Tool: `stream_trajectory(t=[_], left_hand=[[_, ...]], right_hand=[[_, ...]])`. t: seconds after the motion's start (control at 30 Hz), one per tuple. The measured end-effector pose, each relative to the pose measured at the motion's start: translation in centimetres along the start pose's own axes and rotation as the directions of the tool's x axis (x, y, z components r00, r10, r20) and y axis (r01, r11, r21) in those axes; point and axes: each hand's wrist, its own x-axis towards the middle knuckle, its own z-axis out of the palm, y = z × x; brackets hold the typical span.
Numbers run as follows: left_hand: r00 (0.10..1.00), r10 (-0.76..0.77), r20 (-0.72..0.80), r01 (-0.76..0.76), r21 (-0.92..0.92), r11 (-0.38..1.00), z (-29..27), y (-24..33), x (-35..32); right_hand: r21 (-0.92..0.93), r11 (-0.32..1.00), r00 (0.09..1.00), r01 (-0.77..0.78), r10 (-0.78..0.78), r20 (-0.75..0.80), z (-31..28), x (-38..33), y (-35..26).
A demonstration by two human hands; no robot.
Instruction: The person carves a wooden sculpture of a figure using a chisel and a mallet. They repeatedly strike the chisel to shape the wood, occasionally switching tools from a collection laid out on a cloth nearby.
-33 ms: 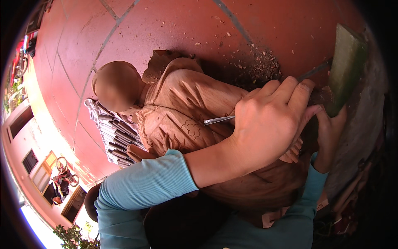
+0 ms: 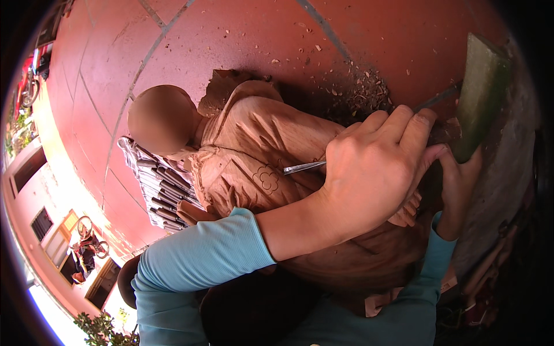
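A brown carved figure in draped robes [image 2: 254, 127] lies across the space before me, its round head [image 2: 161, 120] to the left. A flower outline [image 2: 266, 180] is cut into its chest. My left hand [image 2: 378, 167] is wrapped round a chisel [image 2: 303, 167]; most of the tool is hidden by the fingers. The narrow metal blade points left, its tip beside the flower. My right hand [image 2: 461, 176] is closed round the lower end of a thick green mallet-like block [image 2: 483, 92]. Its thumb meets the left hand's fingertips, and its other fingers are hidden.
Several dark-handled tools [image 2: 173, 187] lie on a striped cloth [image 2: 135, 158] beyond the figure's left side. Wood shavings [image 2: 366, 92] are heaped on the red tiled floor [image 2: 248, 29]. Farther left are a motorbike [image 2: 86, 245], a pink building [image 2: 34, 196] and a leafy plant [image 2: 101, 328].
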Motion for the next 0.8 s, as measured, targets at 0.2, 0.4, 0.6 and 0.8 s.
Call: stream_trajectory(t=[0.2, 0.4, 0.6, 0.8], left_hand=[[1.000, -0.008, -0.005, 0.007, -0.003, 1.000, -0.11, 0.12, 0.23], [1.000, 0.000, -0.015, 0.000, 0.003, 1.000, -0.08, -0.05, 0.30], [1.000, -0.024, -0.004, 0.024, -0.002, 1.000, -0.16, 0.05, 0.41], [0.991, -0.126, -0.043, 0.126, -0.017, 0.992, -0.14, -0.04, 0.83]], right_hand=[[0.042, 0.999, 1.000, 0.013, -0.013, 0.005, 0.05, 0.23, 0.31], [0.054, 0.998, 1.000, -0.021, 0.022, -0.011, 0.17, 0.22, 0.02], [0.057, 0.998, 1.000, -0.003, 0.004, -0.013, 0.21, 0.23, 0.10], [0.052, 0.990, 0.990, -0.130, 0.133, -0.055, 0.46, 0.05, -0.44]])
